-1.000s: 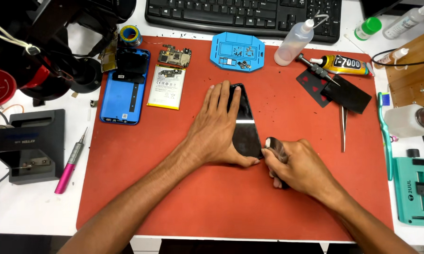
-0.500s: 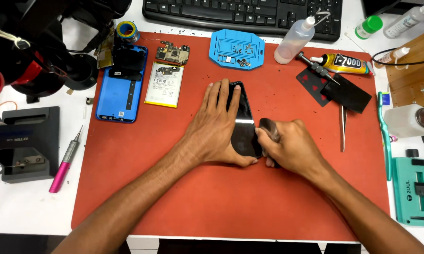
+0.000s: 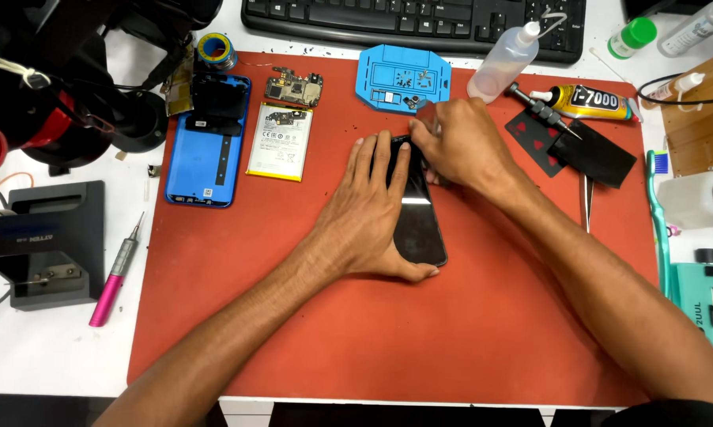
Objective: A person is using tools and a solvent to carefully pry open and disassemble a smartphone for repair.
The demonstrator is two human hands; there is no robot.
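Head view: black phone screen panel (image 3: 418,217), flat, glossy, rectangular with rounded corners, lying lengthwise near the middle of a red rubbery work mat (image 3: 483,332) on a white tabletop (image 3: 32,356). Left hand (image 3: 368,213) spread flat over the panel's left side, fingers extended, pressing it down, thumb tip at the near corner. Right hand (image 3: 459,146) at the panel's far end, fingers bunched there; whether they pinch a small tool or the glass edge cannot be told. Judged thin, stiff, light, slick and brittle; best held by its long edges or pinned flat, not flexed. Left on the mat: blue phone back shell (image 3: 206,150), white-labelled battery (image 3: 281,142), small circuit board (image 3: 295,87). Far: blue plastic parts tray (image 3: 404,79), clear squeeze bottle (image 3: 505,59), glue tube (image 3: 590,101), black keyboard (image 3: 420,24). Off the mat, left: pink-handled screwdriver (image 3: 113,277).
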